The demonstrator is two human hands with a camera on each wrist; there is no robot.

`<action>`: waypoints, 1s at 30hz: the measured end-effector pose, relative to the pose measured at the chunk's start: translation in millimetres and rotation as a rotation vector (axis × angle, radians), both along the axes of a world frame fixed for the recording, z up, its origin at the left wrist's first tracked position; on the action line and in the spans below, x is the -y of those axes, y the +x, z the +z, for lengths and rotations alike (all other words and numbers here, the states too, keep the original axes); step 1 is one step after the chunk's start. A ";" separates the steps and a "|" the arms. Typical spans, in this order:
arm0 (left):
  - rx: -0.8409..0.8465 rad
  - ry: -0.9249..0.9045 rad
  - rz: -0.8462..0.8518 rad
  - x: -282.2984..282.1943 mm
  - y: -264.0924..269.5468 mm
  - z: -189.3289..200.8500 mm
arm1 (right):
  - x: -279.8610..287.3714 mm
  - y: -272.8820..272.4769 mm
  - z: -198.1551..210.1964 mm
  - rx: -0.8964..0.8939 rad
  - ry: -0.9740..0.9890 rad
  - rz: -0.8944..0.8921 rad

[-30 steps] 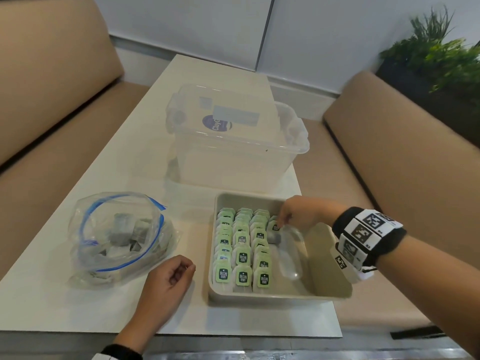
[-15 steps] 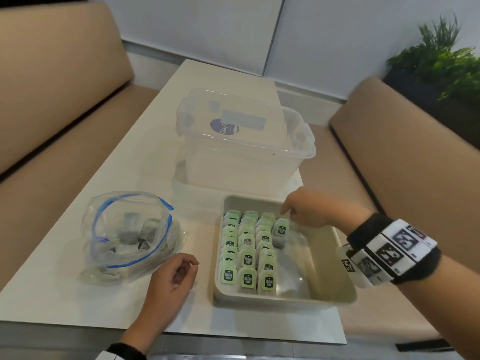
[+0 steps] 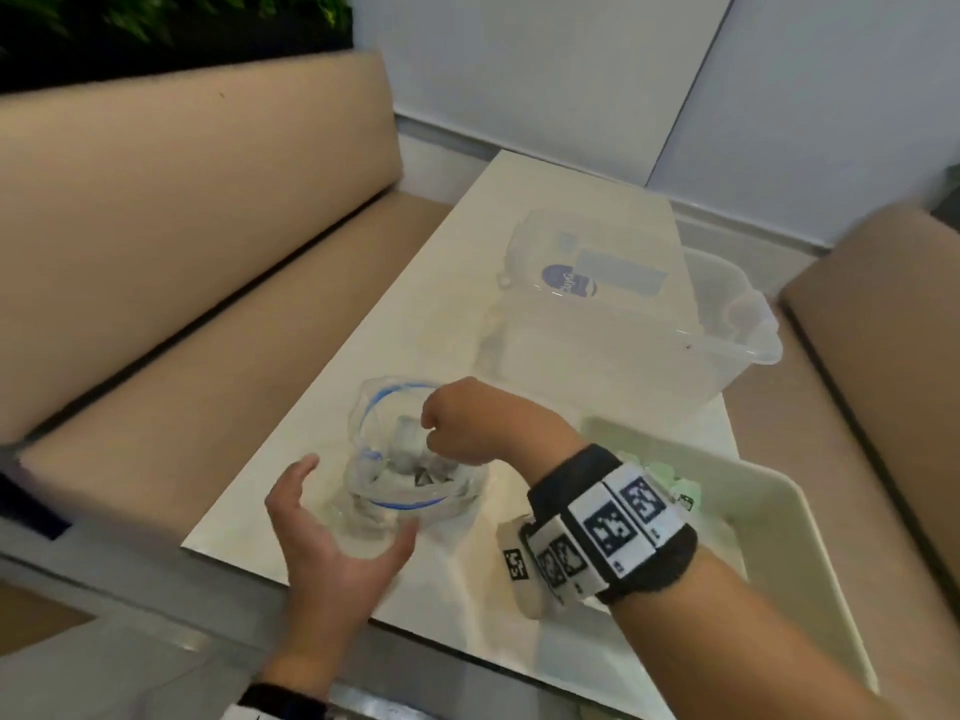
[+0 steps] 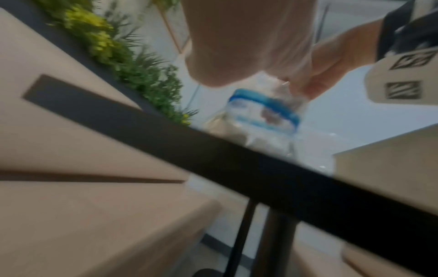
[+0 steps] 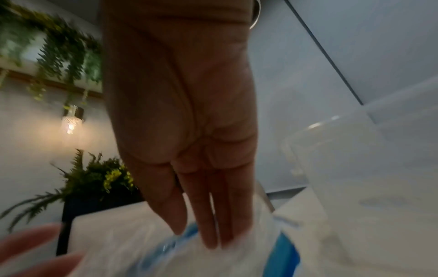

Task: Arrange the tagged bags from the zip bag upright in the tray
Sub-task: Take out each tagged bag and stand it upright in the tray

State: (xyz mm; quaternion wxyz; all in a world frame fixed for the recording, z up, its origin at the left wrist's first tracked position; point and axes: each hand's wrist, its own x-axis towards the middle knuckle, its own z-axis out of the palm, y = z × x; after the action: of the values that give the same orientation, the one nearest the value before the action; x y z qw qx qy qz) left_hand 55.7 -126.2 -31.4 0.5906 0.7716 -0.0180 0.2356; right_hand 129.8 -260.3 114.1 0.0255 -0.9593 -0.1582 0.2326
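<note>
At the near table edge, the left hand (image 3: 332,543) is spread wide, fingers and thumb curved around the near side of the zip bag (image 3: 410,459) without clearly touching it. The zip bag sits open on the white table (image 3: 415,314), grey tagged bags (image 3: 408,439) visible inside. The right hand (image 3: 467,423) is dipped into the bag's mouth with fingers extended downward; whether anything is pinched cannot be told. To the right lies the tray (image 3: 769,517), green-tagged bags partly hidden. Farther back stands a clear plastic bin (image 3: 639,324).
</note>
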 end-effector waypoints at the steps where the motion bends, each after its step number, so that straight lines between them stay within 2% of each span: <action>1: -0.131 -0.018 -0.084 -2.4 6.5 -4.7 | -8.3 2.2 -10.4 -0.029 -0.066 -0.006; 4: -0.286 -0.144 -0.325 -6.2 24.6 -16.5 | -25.4 6.9 -38.4 -0.100 -0.197 -0.009; 6: -0.308 -0.094 -0.378 -8.7 31.8 -23.6 | -30.1 10.1 -53.4 -0.089 -0.206 -0.046; 10: -0.295 -0.039 -0.363 -8.8 33.4 -23.8 | -33.2 22.2 -78.8 -0.029 -0.170 -0.105; 15: -0.279 -0.003 -0.328 -8.6 34.1 -24.7 | -34.3 24.2 -88.3 -0.006 -0.135 -0.125; 23: -0.306 0.101 -0.295 -10.4 39.1 -37.2 | -38.2 40.8 -99.3 -0.206 -0.226 -0.158; 30: -0.336 0.103 -0.307 -11.4 41.2 -47.8 | -36.9 26.5 -109.8 -0.016 -0.013 -0.139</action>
State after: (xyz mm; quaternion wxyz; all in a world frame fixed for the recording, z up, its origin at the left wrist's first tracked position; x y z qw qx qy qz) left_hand 96.9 -114.8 -79.2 0.5742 0.8172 -0.0487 0.0100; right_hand 156.3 -223.4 4.3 0.0366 -0.9663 -0.0895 0.2388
